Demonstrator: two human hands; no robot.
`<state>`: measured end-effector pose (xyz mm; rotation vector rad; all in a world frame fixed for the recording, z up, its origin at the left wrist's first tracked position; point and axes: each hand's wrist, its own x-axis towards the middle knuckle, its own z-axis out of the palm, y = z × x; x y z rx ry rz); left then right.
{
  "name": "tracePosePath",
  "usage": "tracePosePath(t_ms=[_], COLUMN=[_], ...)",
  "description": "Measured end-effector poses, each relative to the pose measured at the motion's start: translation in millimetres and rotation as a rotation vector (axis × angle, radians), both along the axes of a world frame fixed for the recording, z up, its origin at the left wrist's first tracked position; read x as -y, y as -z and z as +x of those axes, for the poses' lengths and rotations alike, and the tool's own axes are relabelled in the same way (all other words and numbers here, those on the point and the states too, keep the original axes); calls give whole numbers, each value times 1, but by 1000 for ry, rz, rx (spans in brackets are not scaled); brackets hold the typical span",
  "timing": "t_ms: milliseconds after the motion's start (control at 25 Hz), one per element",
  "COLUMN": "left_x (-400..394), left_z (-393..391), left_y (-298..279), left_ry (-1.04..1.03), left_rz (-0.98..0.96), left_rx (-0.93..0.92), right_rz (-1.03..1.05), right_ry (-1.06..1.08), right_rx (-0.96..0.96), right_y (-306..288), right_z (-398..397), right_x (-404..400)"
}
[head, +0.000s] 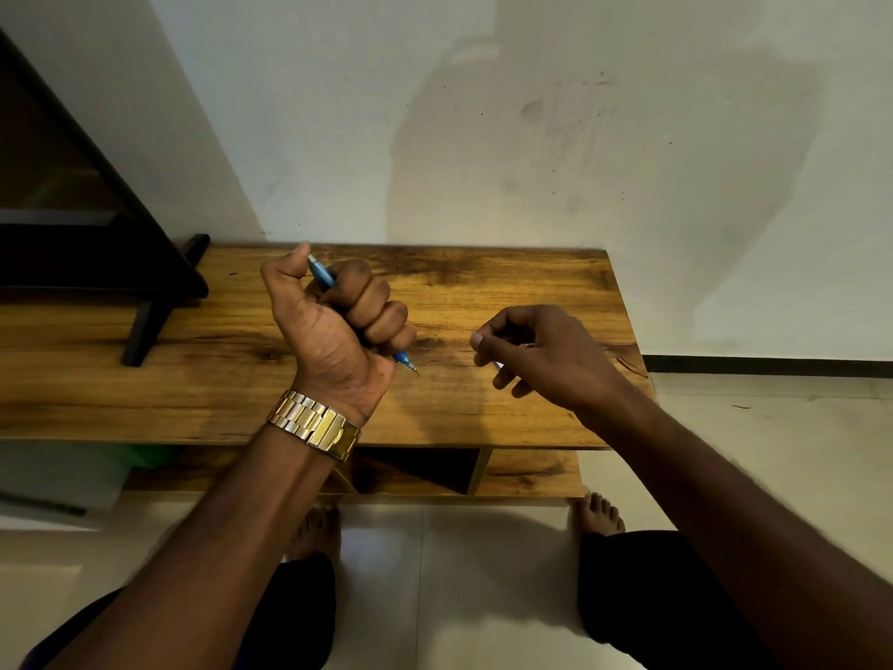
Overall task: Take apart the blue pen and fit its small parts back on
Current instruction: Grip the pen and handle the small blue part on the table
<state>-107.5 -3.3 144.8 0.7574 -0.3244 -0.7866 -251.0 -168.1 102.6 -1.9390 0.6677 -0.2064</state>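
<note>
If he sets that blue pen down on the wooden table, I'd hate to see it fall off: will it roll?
Probably yes. The blue pen in the left hand looks slim and round, so it could roll on the smooth wooden table. It seems stiff and light, held in one fist. Its fine tip looks delicate.

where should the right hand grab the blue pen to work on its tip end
On the short bare stretch of the blue pen below the left hand, just behind the point. The left fist wraps the whole middle of the barrel, and the tip slants down toward the right hand, so pinching from the right looks easiest. That hand seems to pinch something small already.
</note>
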Motion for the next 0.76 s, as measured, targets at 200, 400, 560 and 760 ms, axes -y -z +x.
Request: tracePosePath(t_ms=[200, 400, 560, 760], left_x=[-1, 0, -1, 0], left_z=[2, 4, 5, 2], left_y=[4, 6, 9, 12], left_ry=[21, 40, 64, 70], left_rz=[-41, -49, -107, -230], left_rx=[-60, -97, -182, -283], right_rz=[2, -756, -733, -701], right_ry=[-153, -289, -257, -271], right_rx=[-44, 14, 191, 218], right_y=[-1, -1, -3, -2], right_z=[-3, -7, -5, -5], right_x=[2, -5, -12, -11])
